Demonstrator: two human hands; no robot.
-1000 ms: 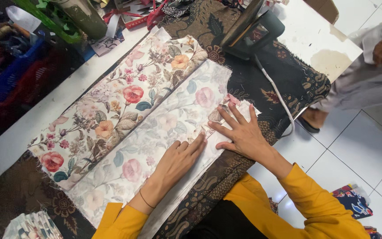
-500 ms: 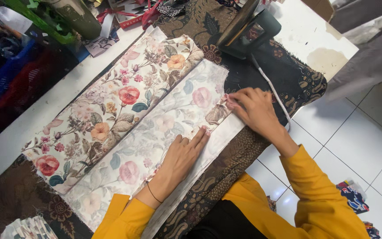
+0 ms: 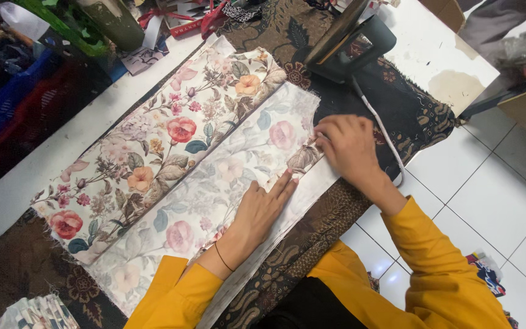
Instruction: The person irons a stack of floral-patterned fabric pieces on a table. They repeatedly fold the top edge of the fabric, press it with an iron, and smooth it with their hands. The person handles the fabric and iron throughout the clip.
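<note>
Hidden: I cannot see the fingertips of my right hand (image 3: 349, 146); they curl under at the far end of the floral cloth (image 3: 214, 183), so I cannot tell whether they pinch its edge or only press on it.
Cut off: the iron (image 3: 348, 45) is clipped at the top edge of the view; its white cord (image 3: 385, 131) runs down behind my right wrist.
Hard to make out: the dark, blurred heap at upper left, where a blue basket (image 3: 7, 103) shows, contents unreadable.
Left hand (image 3: 260, 210): flat on the cloth's folded pale strip, fingers straight and together, gripping nothing.
Cloth: 2 layers visible, the bright printed face toward the far side, the pale reverse folded over it nearer me; it lies lengthwise on a dark batik cover (image 3: 409, 103).
Lower left corner: a stack of folded floral pieces (image 3: 38, 311), partly out of view.
</note>
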